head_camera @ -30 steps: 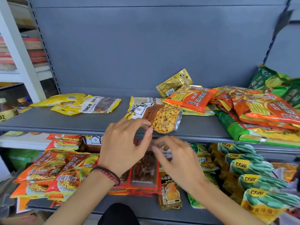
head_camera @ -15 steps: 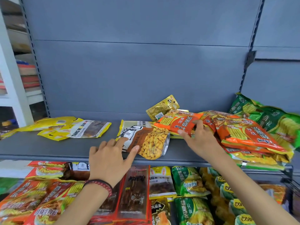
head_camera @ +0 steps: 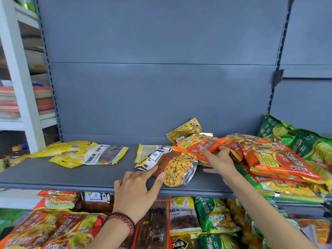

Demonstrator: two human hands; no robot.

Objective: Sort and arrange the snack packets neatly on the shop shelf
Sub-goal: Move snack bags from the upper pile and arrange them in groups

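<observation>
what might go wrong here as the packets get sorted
The peanut packet touched by the left hand lies near the shelf front edge; a nudge could tip it off. Pulling the orange packet that the right hand touches may topple the gold packet propped behind it.

We see everything through one wide-angle camera worn on the person's head, facing forward and slightly down, close in front of the grey shelf point(head_camera: 71, 175). The back panel point(head_camera: 161, 96) fills our upper half. The row of packets point(head_camera: 212, 214) below the shelf runs along the bottom edge, and the left hand point(head_camera: 136, 193) and right hand point(head_camera: 221, 162) reach in from beneath us.
</observation>
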